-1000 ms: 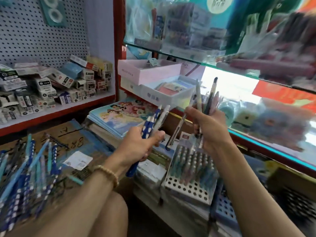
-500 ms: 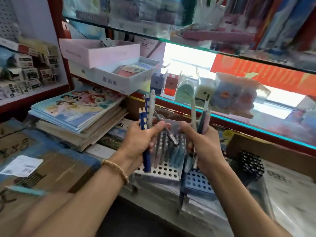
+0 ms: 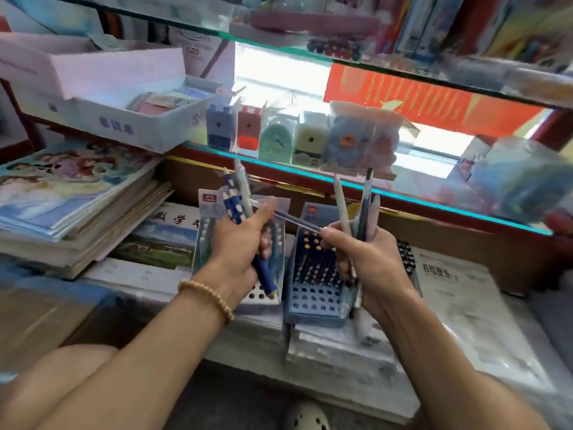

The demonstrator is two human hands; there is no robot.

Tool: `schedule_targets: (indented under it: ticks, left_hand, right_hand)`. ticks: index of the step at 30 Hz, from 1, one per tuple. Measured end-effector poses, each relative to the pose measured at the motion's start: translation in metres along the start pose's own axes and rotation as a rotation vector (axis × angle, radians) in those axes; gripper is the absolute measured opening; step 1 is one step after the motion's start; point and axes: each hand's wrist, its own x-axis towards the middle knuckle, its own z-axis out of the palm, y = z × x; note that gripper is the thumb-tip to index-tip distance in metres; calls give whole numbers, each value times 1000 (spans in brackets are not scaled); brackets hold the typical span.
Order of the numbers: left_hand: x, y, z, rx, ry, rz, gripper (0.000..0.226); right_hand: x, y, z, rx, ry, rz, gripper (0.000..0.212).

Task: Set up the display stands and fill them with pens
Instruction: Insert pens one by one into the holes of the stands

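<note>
My left hand (image 3: 240, 246) grips a small bunch of pens, among them blue dotted pens (image 3: 233, 201) and a pale one, tips up. My right hand (image 3: 369, 265) grips several pale and dark pens (image 3: 359, 206) upright. One slim pen (image 3: 291, 219) lies slanted between both hands, touched by my left thumb and right fingertips. Below stand two perforated display stands side by side: a white stand (image 3: 263, 297) under my left hand, partly filled, and a blue stand (image 3: 313, 290) with pens in its rear holes. A black stand (image 3: 406, 257) peeks out right of my right hand.
Stacked colouring books (image 3: 71, 193) lie at the left. White open boxes (image 3: 124, 119) sit on the glass shelf (image 3: 403, 197), beside a row of packaged pencil sharpeners (image 3: 279, 135). Wrapped paper packs (image 3: 459, 302) lie at the right. My knee (image 3: 62, 386) and a shoe (image 3: 305, 417) are below.
The view swung right, away from the pegboard and loose pens, and down over the stands. Both hands came lower and closer together, and the slanted pen now bridges them.
</note>
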Motion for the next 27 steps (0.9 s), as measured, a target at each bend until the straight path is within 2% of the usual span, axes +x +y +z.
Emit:
schedule_targets:
  ticks: [4, 8, 12, 15, 18, 20, 23, 27]
  left_hand:
    - [5, -13, 10, 30, -7, -63, 19]
    - [1, -34, 20, 153, -154, -205, 18]
    - [-5, -57, 32, 327, -337, -331, 25]
    - [-13, -66, 41, 478, -495, -335, 29]
    - [-15, -72, 48, 576, -529, -304, 32]
    - [-16, -76, 52, 625, -509, -278, 32]
    - [-16, -82, 57, 627, -480, -252, 26]
    - [-17, -84, 65, 582, -478, -229, 19]
  right_hand:
    - [-4, 2, -35, -24, 51, -57, 7]
    - [-9, 3, -70, 128, 70, -87, 19]
    - [-6, 7, -96, 173, 112, -119, 19]
    - [0, 10, -112, 209, 208, -90, 15]
    - [4, 13, -128, 223, 362, -66, 11]
    - [3, 15, -139, 174, 464, -83, 12]
    - [-1, 18, -154, -67, 608, -127, 14]
    - [-2, 30, -157, -303, 645, -156, 17]
